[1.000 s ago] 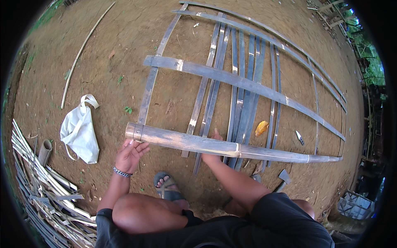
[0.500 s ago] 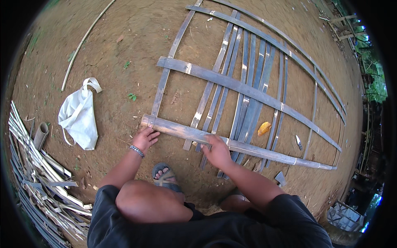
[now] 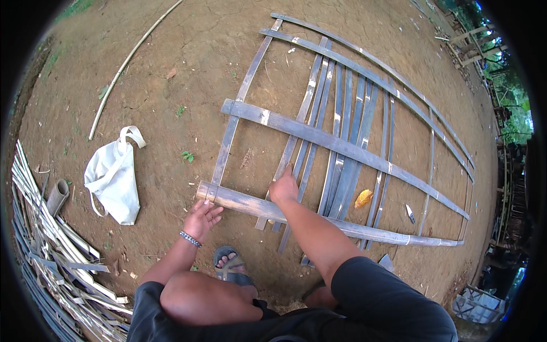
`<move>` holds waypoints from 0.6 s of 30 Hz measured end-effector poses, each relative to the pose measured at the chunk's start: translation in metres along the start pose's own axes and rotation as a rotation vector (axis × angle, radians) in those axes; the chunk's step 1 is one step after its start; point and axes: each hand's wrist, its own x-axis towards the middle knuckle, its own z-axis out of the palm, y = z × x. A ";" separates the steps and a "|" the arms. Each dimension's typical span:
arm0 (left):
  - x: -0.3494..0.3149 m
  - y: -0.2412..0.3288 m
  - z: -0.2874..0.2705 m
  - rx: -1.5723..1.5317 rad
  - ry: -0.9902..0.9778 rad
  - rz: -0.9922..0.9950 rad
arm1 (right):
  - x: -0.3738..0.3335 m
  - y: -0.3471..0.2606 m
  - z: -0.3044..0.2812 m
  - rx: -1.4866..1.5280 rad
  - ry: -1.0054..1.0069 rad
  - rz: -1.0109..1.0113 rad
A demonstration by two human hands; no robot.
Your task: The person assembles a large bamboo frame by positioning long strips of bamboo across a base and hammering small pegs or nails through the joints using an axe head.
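A lattice of dark bamboo strips lies on the ground before me. Its near edge is a thick split-bamboo rail (image 3: pixel 245 202), and a wide bamboo crosspiece (image 3: pixel 319 135) runs across its middle. My right hand (image 3: pixel 284 187) reaches over the near rail, its fingers closed around a narrow bamboo slat (image 3: pixel 303 110) that passes under both; the grip is partly hidden by the hand. At the rail's left end, my left hand (image 3: pixel 201 219) is palm up with fingers apart, fingertips close to the rail's lower edge. Several loose slats (image 3: pixel 346 137) lie beside the held one.
A white cloth bag (image 3: pixel 114 182) rests at left, above a pile of split bamboo strips (image 3: pixel 68 268) and a short bamboo tube (image 3: pixel 57 196). A thin pole (image 3: pixel 122 67) lies beyond the bag. A knife (image 3: pixel 410 214) and a yellow leaf (image 3: pixel 363 198) sit among the lattice's right half.
My right hand has left the near rail and moved forward beyond it onto a narrow slat. My left hand stays by the rail's end, its fingers now turned upward.
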 end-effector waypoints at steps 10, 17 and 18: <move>-0.006 0.000 -0.009 -0.024 -0.097 0.038 | 0.003 -0.046 0.022 0.031 -0.043 -0.163; 0.000 -0.004 -0.011 0.018 -0.109 0.011 | 0.012 -0.066 0.037 0.056 -0.040 -0.209; 0.000 -0.004 -0.010 0.031 -0.104 0.005 | 0.016 -0.069 0.035 0.085 -0.025 -0.216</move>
